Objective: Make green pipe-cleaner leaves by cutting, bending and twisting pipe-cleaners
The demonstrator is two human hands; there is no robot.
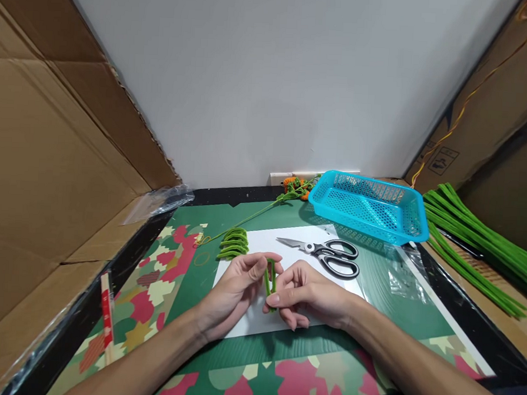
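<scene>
A short green fuzzy stem (273,279), bent into a narrow loop, stands upright between my two hands. My left hand (243,281) pinches its upper end, and my right hand (301,294) holds its lower end between thumb and finger. Just beyond my left hand lies a stack of several bent green pieces (233,243). Black-handled scissors (326,252) rest half open on a white sheet (265,240), past my right hand, blades toward the left.
A blue perforated basket (364,206) is at the back right. Long green stems (486,244) lie at the far right. An orange flower on a green stem (293,187) lies at the back. Wrapped chopsticks (106,316) are at the left.
</scene>
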